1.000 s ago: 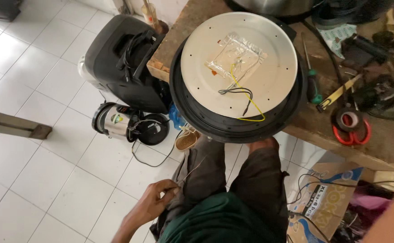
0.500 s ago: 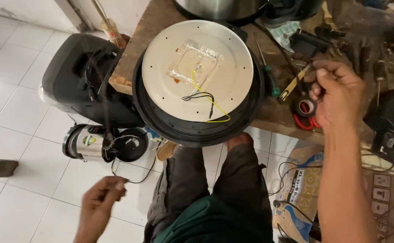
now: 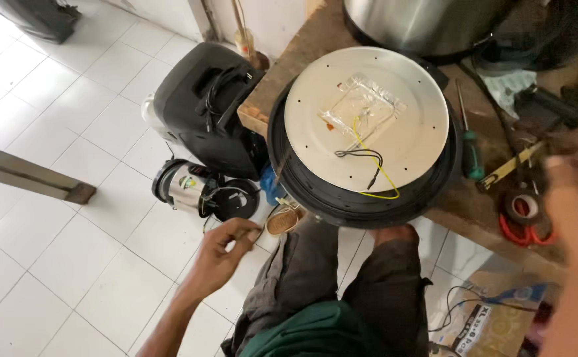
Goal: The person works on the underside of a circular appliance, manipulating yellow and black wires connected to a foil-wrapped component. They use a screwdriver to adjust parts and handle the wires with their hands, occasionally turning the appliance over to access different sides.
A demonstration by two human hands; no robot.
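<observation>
Knees first: our left hand (image 3: 226, 248) has come in from the floor side toward our trousers (image 3: 309, 284), fingers pinched together on something too small to tell. Our right hand (image 3: 576, 198), half a second ago clenched over the tape roll (image 3: 523, 208), now sweeps nearer as a blur, grip unreadable. Beyond, the upturned round appliance base (image 3: 366, 129) sits on the wooden bench (image 3: 262, 106), yellow and black wires (image 3: 368, 165) loose on its metal plate. A printed cardboard box (image 3: 494, 317) lies on the floor at right; a kettle (image 3: 186, 185) stands below a black speaker (image 3: 206, 106).
</observation>
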